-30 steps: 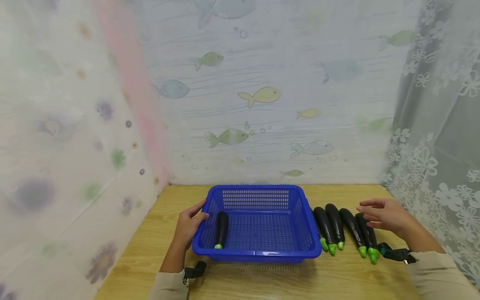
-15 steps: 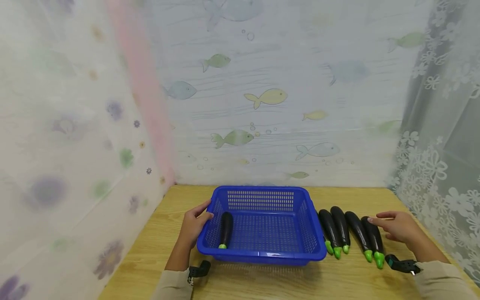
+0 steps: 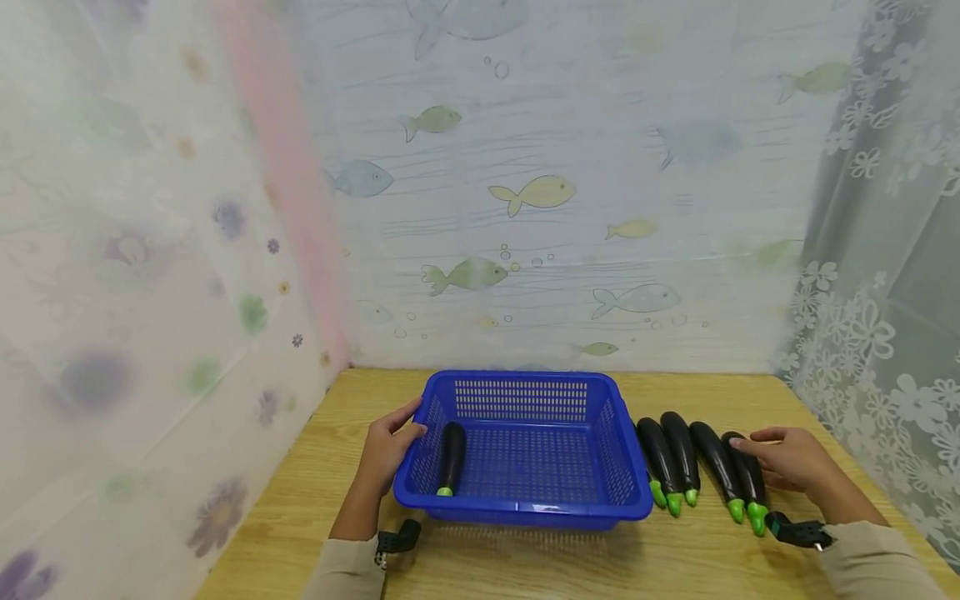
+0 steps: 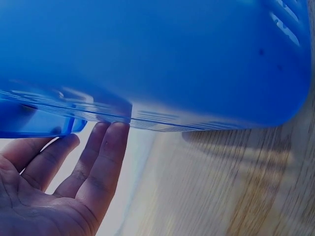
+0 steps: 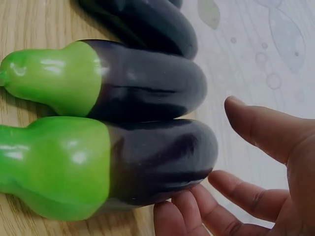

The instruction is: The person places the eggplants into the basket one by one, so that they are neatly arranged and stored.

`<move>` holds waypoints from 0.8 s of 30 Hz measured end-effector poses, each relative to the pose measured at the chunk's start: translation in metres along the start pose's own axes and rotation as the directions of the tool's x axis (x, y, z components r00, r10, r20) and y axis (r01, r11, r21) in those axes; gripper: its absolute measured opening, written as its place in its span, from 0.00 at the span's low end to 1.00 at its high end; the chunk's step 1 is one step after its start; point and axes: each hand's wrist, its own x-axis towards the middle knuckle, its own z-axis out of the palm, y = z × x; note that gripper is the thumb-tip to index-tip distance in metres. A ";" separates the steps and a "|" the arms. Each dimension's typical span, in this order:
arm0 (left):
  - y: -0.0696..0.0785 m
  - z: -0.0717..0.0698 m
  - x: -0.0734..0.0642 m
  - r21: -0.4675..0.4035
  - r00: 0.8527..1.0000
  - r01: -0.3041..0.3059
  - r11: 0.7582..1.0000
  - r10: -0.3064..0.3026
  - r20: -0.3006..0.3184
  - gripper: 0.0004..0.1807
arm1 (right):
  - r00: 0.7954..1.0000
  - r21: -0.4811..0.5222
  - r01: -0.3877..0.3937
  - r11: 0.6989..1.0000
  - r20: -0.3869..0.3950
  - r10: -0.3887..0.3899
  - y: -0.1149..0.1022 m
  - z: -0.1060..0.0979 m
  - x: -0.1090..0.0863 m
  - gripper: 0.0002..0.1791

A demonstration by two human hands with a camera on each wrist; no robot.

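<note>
The rightmost eggplant (image 3: 748,479), glossy and nearly black with a bright green stem end, lies at the lower right of the head view, its stem end towards the bottom edge. The right hand (image 3: 797,460) is at its upper end, not grasping it: in the right wrist view the thumb stands apart from the skin, while loosely spread fingers meet the eggplant's lower edge. Just beside it to the left lies a second eggplant (image 3: 717,471); further left are three more eggplants (image 3: 681,458), the leftmost partly hidden by the basket.

The blue perforated plastic basket (image 3: 517,507) occupies the lower middle of the head view. The left hand (image 3: 384,450) grips its left side, thumb at the rim and fingers against the outer wall. Inside, along the left wall, lies a single eggplant (image 3: 452,458), green end towards the bottom of the frame.

All this rests on a wood-grain table (image 3: 288,508). A fish-print curtain (image 3: 555,275) fills the upper middle, with a flower-patterned sheet (image 3: 150,317) at left and white floral lace (image 3: 855,325) at right.
</note>
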 end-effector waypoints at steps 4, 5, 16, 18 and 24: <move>0.000 0.000 0.001 0.002 1.000 0.001 1.000 -0.001 0.004 0.29 | 1.000 -0.015 -0.005 1.000 -0.008 0.004 0.005 0.002 0.004 0.50; 0.000 0.000 0.001 0.003 1.000 0.000 1.000 0.000 0.004 0.29 | 1.000 -0.018 -0.002 1.000 -0.009 0.002 0.006 0.002 0.005 0.50; 0.002 0.000 0.000 0.006 1.000 0.022 1.000 -0.022 0.004 0.29 | 1.000 -0.008 0.005 1.000 0.002 -0.005 0.009 0.001 0.005 0.47; 0.006 0.001 -0.002 0.013 1.000 0.030 0.999 -0.030 0.005 0.29 | 1.000 0.003 0.005 1.000 -0.002 -0.005 0.007 0.000 0.004 0.47; 0.009 0.001 -0.002 0.014 0.999 0.035 0.999 -0.035 0.007 0.29 | 1.000 0.049 0.005 0.999 -0.006 -0.005 0.001 -0.003 0.000 0.48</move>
